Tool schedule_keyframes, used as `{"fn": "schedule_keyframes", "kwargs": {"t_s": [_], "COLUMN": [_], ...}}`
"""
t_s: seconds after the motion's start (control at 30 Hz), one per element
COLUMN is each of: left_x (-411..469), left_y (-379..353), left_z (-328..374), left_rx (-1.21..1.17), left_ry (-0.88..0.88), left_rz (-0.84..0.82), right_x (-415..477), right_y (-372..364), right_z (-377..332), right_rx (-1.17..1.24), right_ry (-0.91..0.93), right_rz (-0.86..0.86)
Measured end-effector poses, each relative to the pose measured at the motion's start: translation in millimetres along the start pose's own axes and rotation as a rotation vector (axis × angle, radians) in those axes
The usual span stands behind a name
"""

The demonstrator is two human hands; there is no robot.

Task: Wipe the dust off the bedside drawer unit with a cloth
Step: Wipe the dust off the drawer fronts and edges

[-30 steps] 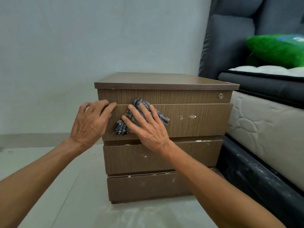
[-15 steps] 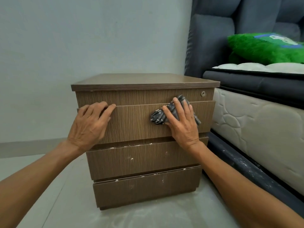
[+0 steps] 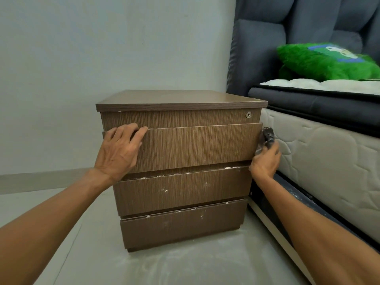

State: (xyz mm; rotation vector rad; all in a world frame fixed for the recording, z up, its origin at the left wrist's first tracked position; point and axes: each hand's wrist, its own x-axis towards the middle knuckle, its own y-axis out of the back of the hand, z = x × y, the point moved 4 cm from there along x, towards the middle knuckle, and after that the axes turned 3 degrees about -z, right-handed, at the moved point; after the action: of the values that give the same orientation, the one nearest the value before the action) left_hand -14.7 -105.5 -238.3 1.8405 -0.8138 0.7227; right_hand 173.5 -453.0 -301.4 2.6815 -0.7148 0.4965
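A brown wood-grain bedside drawer unit (image 3: 191, 188) with three drawer fronts and a small lock (image 3: 248, 115) stands on the floor in the middle of the head view. My left hand (image 3: 118, 152) lies flat on the left end of the upper drawer front, fingers hooked over its top edge. My right hand (image 3: 265, 159) is at the right edge of that same drawer front, gripping a bunched grey checked cloth (image 3: 267, 137) against the unit's right side. White dust specks show on the two lower drawer fronts.
A bed with a cream quilted mattress (image 3: 324, 167) and dark padded headboard (image 3: 267, 44) stands close on the right, leaving a narrow gap beside the unit. A green fluffy pillow (image 3: 327, 62) lies on the bed. Pale wall (image 3: 102, 48) behind, dusty grey floor (image 3: 164, 268) in front.
My right hand slid the cloth rightwards across the upper drawer front, from its left part to past the right edge. My left hand stayed on the drawer's left end.
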Motion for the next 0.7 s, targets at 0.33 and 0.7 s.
{"fn": "schedule_keyframes", "kwargs": {"t_s": [0.33,0.7], "left_x": [-9,-12], "left_y": [11,10], "left_z": [-28,-30], "left_rx": [-0.044,-0.088], "left_ry": [0.016,0.017], "left_rz": [-0.081,-0.036], "right_x": [-32,-132], "right_y": [-15,-66], "right_z": [-32,-74], "right_rx": [0.103,0.228], "right_ry": [-0.122,0.084], "right_rz": [0.051,-0.1]}}
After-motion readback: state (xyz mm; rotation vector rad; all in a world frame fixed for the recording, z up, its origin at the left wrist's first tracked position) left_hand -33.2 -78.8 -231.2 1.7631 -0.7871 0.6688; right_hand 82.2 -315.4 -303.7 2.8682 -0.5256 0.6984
